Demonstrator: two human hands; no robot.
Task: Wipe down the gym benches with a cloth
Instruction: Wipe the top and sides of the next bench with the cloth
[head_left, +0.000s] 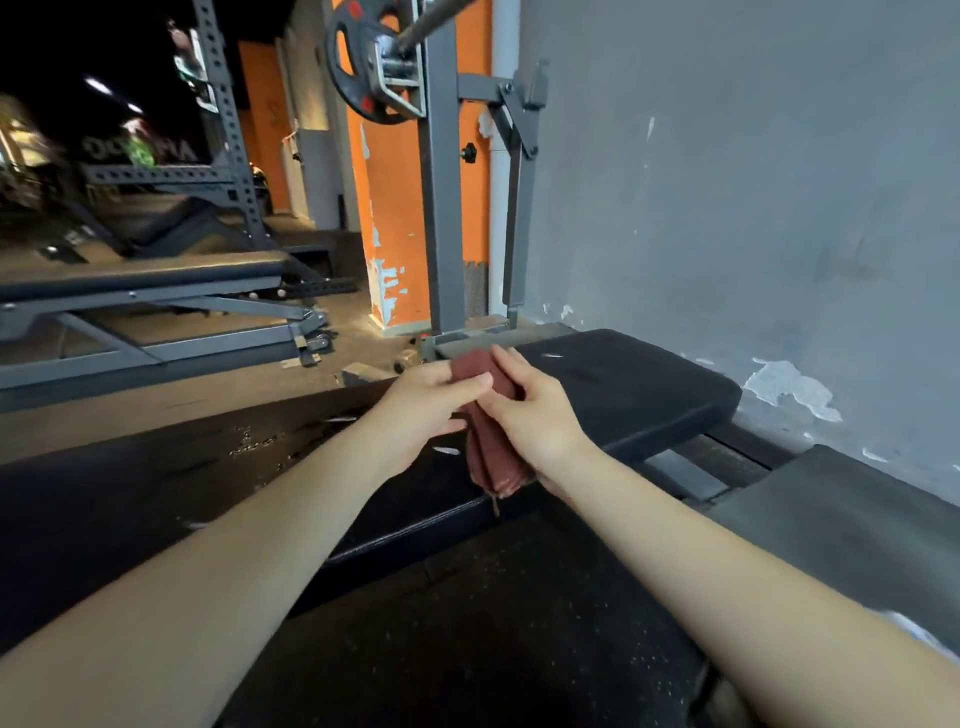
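A reddish-brown cloth hangs folded between both hands above the black padded bench in front of me. My left hand pinches the cloth's upper part between thumb and fingers. My right hand grips the same cloth from the right, its fingers curled around the fold. The cloth's lower end dangles over the bench's near edge. The pad runs from lower left to upper right, and its surface shows small light scuffs.
A grey rack upright with a loaded barbell plate stands just beyond the bench. A grey wall closes the right side. A second flat bench sits at left, and another black pad lies at right.
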